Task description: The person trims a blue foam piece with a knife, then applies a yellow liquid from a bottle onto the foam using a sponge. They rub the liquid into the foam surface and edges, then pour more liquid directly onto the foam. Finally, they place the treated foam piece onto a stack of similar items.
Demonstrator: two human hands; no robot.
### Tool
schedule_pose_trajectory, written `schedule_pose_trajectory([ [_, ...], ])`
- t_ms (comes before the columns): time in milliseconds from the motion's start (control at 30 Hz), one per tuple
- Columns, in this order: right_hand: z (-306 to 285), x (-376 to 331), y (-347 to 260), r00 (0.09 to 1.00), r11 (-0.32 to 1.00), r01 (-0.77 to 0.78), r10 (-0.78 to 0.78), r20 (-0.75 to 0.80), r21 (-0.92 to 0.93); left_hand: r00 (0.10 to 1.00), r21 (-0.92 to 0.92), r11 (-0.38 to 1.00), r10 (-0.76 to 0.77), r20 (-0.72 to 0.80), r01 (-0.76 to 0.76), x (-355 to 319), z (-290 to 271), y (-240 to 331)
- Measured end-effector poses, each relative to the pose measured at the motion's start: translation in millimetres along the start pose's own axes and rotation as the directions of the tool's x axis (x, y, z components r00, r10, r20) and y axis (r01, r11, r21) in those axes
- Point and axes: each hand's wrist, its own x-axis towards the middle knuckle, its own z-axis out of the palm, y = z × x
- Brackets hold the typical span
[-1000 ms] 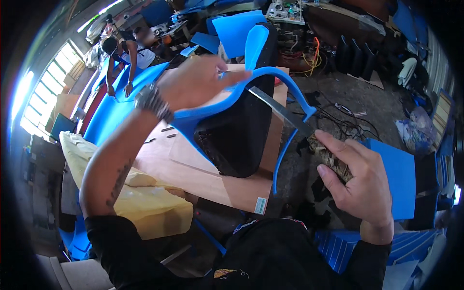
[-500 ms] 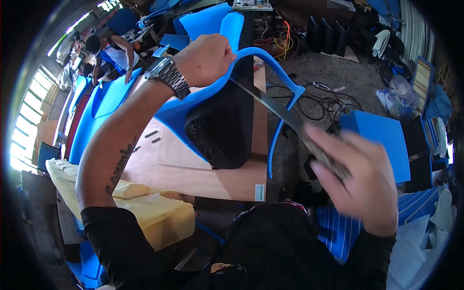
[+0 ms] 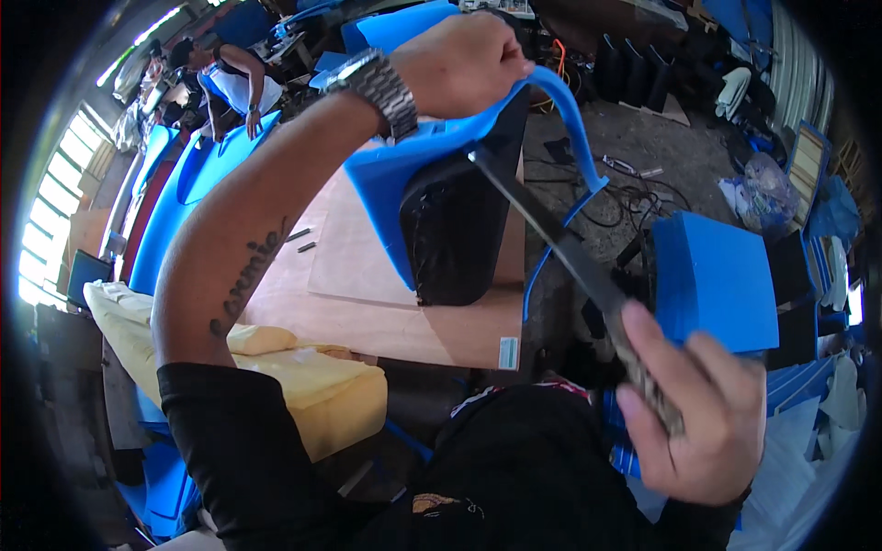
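My left hand (image 3: 464,64), closed, grips the edge of a blue foam sheet (image 3: 381,184) where a narrow blue strip (image 3: 577,124) hangs off it. The strip curves away to the right and dangles past the table edge. The sheet wraps along a black rounded block (image 3: 459,234) that stands on the table. My right hand (image 3: 706,413) is wrapped around the handle of a long knife (image 3: 560,239). Its blade slants up and left, the tip close to the blue edge on the black block; whether they touch I cannot tell.
A wooden board tabletop (image 3: 386,326) bears small dark metal bars (image 3: 306,246). Yellow foam (image 3: 340,404) lies at the near left, a blue foam stack (image 3: 717,275) at right. Cables (image 3: 634,197) snake over the floor. A co-worker (image 3: 243,87) leans over blue sheets at far left.
My left hand has moved right and farther away with the sheet's edge. My right hand has drawn the knife nearer and slightly right. The black block appears farther right; the co-worker's posture has changed.
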Motion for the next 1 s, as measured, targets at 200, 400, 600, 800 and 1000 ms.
schedule_pose_trajectory([
  [200, 34, 40, -13, 0.997, 0.996, 0.077, -0.077, 0.009, -0.05, 0.999, -0.077, 0.996, 0.033, -0.027, -0.035, -16, -5, 1],
  [400, 11, 5, -23, 0.999, 0.999, -0.022, 0.021, 0.046, 0.035, 1.0, -0.052, 0.998, -0.025, 0.015, 0.026, -23, -30, 6],
  [600, 49, 0, 41, 0.986, 0.621, 0.165, -0.131, -0.107, 0.766, 0.986, 0.124, 0.991, -0.076, 0.149, 0.057, -80, -21, -27],
  [800, 85, 12, 42, 0.901, 0.342, 0.398, -0.321, -0.292, 0.851, 0.984, 0.008, 0.996, -0.093, 0.152, 0.093, -108, -18, -42],
  [1000, 104, 12, 6, 0.951, 0.205, 0.308, -0.034, -0.308, 0.929, 0.992, 0.023, 0.999, 0.023, 0.12, -0.026, -92, -7, -47],
])
